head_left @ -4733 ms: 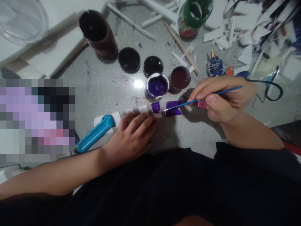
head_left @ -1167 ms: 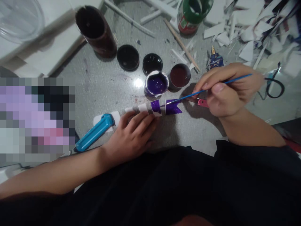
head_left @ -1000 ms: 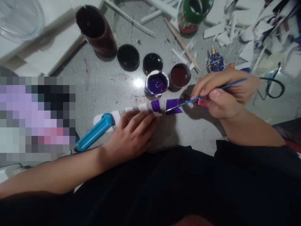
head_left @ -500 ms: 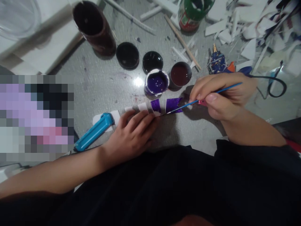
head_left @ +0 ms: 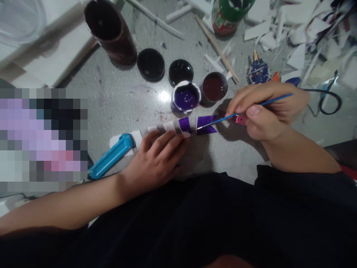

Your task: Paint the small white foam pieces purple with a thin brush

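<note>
My right hand (head_left: pixel 264 111) pinches a thin blue paintbrush (head_left: pixel 245 111), whose tip touches a long white strip with purple-painted segments (head_left: pixel 185 125) lying on the grey floor. A small pink object (head_left: pixel 240 119) shows under my right thumb. My left hand (head_left: pixel 156 160) lies on the strip's left part, fingers curled over it and pressing it down. An open pot of purple paint (head_left: pixel 186 97) stands just beyond the strip, with a pot of dark red paint (head_left: pixel 214 86) to its right.
Two black lids (head_left: pixel 151 64) lie behind the pots, beside a dark brown cup (head_left: pixel 111 31). A blue utility knife (head_left: pixel 111 156) rests left of my hand. A green-topped jar (head_left: pixel 230 15), wooden sticks, white scraps and a black cable (head_left: pixel 329 102) crowd the right.
The brush tip has moved back and forth over the purple end section and now rests at the gap between the purple segments. My left hand has stayed put.
</note>
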The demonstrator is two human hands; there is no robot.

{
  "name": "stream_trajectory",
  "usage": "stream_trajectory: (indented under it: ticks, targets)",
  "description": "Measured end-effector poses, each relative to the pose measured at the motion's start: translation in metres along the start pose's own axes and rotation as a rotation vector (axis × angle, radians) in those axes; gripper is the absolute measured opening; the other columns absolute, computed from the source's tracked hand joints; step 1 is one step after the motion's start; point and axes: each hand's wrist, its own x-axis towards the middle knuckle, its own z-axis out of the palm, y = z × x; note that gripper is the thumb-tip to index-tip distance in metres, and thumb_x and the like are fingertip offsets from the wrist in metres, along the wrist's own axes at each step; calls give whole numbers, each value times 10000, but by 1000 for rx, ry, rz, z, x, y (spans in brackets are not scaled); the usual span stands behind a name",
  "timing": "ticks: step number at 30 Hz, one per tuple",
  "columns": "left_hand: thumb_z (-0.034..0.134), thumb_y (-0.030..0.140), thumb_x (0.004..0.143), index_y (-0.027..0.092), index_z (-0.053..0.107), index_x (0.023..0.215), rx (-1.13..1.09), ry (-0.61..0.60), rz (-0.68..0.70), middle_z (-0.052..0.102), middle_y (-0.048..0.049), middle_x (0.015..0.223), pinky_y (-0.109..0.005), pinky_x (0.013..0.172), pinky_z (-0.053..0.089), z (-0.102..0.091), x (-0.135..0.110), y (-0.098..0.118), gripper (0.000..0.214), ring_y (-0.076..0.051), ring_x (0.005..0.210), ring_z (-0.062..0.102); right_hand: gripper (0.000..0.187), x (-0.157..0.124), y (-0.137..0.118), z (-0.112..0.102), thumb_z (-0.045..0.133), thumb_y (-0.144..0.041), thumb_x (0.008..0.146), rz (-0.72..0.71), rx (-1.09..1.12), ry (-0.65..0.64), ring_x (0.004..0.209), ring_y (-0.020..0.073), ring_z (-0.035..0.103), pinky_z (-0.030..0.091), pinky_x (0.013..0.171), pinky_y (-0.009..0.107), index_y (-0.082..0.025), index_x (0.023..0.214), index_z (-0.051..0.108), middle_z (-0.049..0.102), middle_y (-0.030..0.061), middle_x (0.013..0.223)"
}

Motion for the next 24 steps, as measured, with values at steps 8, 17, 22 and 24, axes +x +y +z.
stream_trajectory:
  ticks: [8, 17, 22, 24]
  targets:
    - [751, 377, 1111, 195, 692, 1741, 15, 9, 4, 791, -179, 1595, -597, 1336, 541, 0, 1, 0, 659, -402, 1488, 687, 146, -1, 1, -2, 822, -276, 1004, 6, 17, -70, 534, 148, 711, 576, 507, 267, -216, 879, 866, 797, 21, 714]
    - [723, 390, 1142, 138, 705, 1706, 37, 37, 35, 807, -188, 1557, -585, 1315, 545, -1, 3, 0, 619, -392, 1475, 689, 119, -2, 3, -2, 835, -249, 1009, -47, 51, -51, 539, 150, 733, 572, 483, 255, -205, 907, 880, 800, 25, 720]
    - [748, 400, 1124, 163, 687, 1726, 27, 33, 12, 800, -174, 1581, -571, 1344, 528, 1, 2, 0, 649, -386, 1490, 698, 196, -4, -5, -6, 854, -362, 1059, 48, -27, -45, 594, 171, 775, 614, 520, 290, -237, 909, 882, 807, 6, 741]
    - [748, 404, 1122, 182, 679, 1737, 30, 19, 7, 800, -166, 1586, -573, 1355, 520, 1, 2, 0, 658, -384, 1497, 695, 172, -4, -5, -7, 858, -347, 1049, 40, -15, -49, 565, 179, 754, 611, 499, 315, -244, 914, 892, 806, 11, 739]
